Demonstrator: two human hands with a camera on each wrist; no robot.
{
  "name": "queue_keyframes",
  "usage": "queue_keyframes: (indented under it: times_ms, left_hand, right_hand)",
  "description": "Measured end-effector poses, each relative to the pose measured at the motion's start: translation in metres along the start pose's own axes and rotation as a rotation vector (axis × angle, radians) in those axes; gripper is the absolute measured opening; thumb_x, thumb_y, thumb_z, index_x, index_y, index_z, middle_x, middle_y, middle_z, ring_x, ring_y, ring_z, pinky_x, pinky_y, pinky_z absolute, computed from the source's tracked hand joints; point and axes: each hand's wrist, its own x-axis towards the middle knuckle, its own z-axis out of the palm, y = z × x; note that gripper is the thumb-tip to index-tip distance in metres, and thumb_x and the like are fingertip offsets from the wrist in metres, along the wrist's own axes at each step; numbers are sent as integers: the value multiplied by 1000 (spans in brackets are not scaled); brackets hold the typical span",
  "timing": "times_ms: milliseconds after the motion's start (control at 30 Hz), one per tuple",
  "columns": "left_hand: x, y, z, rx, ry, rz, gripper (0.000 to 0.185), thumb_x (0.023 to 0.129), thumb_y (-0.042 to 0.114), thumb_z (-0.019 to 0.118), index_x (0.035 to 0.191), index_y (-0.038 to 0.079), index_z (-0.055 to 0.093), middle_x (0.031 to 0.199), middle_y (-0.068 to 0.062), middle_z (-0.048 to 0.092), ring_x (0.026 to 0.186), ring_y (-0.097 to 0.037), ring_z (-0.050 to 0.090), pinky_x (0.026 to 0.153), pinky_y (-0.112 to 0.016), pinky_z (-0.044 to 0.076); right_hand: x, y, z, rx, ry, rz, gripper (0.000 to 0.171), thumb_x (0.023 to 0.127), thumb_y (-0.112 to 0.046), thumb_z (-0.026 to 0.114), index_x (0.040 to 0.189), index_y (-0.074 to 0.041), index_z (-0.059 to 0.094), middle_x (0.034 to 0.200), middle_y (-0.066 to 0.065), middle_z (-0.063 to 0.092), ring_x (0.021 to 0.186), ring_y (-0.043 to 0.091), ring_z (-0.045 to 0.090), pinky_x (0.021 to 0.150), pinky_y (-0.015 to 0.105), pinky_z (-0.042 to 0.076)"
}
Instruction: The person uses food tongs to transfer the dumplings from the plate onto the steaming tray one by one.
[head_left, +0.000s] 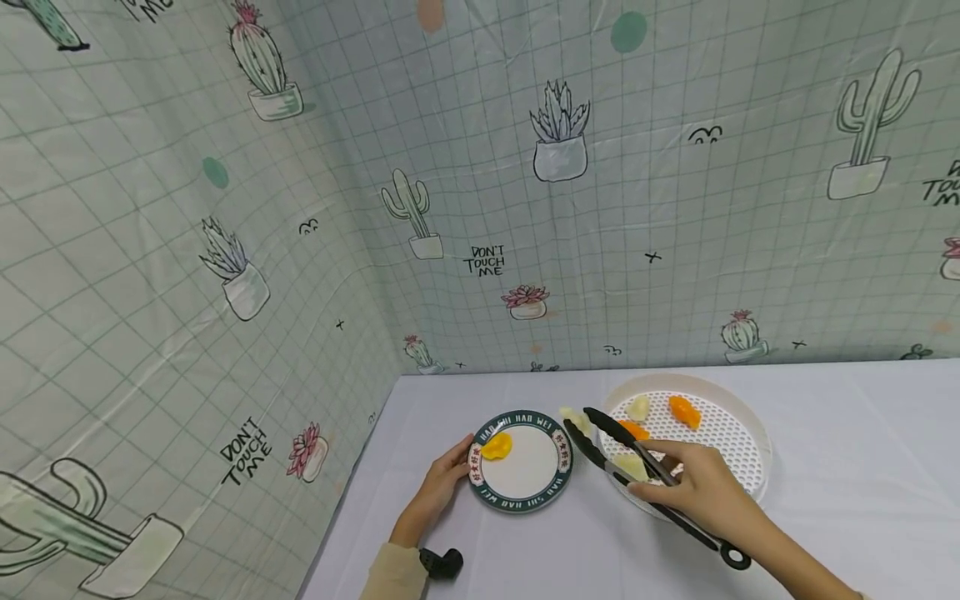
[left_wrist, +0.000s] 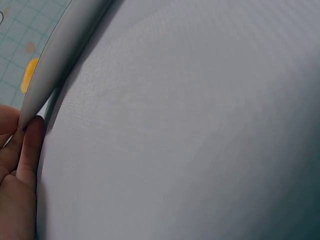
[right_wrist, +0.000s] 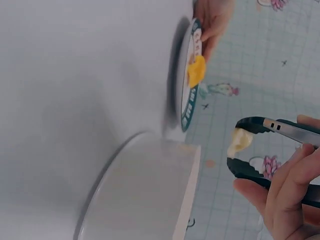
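Note:
My left hand (head_left: 441, 485) pinches the left edge of a white plate (head_left: 528, 467) with a green lettered rim; the left wrist view shows fingers beneath the rim. A bright yellow piece (head_left: 496, 446), resembling food, lies on that plate. In my right hand (head_left: 701, 483) are black-tipped tongs (head_left: 611, 427), held around their arms. Between the tong tips sits a pale yellow piece (right_wrist: 241, 141), above the gap between plate and tray. Under the tongs stands a round white tray (head_left: 762, 458) with a perforated insert, carrying orange pieces (head_left: 684, 412) and pale pieces (head_left: 638, 407).
A white cloth covers the table (head_left: 847, 475). Behind and to the left hangs a cactus-print curtain (head_left: 637, 208). A black device (head_left: 442, 564) is at my left wrist. The tray's tall side wall (right_wrist: 145, 190) shows in the right wrist view.

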Motion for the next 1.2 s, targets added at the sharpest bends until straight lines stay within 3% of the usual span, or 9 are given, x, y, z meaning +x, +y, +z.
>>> queue_keyframes:
  times_ms: [367, 800, 1200]
  left_hand:
    - [-2, -1, 0, -26, -12, 13, 51, 101, 0, 43, 151, -6, 34, 158, -22, 30, 146, -39, 27, 117, -51, 23]
    - [-1, -1, -1, -21, -13, 14, 51, 101, 0, 41, 151, -6, 34, 158, -23, 30, 145, -39, 27, 117, -51, 23]
    - [1, -3, -1, -18, 0, -13, 50, 101, -1, 42, 151, -5, 35, 158, -21, 31, 144, -38, 30, 117, -51, 23]
  right_hand:
    - [-14, 33, -31, -157, 31, 53, 66, 76, -35, 86, 121, 10, 66, 82, 4, 68, 72, 17, 57, 51, 25, 45]
    - [-24, 69, -49, -234, 62, 49, 61, 76, -31, 86, 116, 12, 67, 78, 2, 62, 59, 11, 43, 48, 25, 37]
    - [-16, 76, -55, -260, 10, 15, 62, 74, -30, 87, 112, 15, 67, 61, -3, 38, 51, 6, 27, 45, 23, 29]
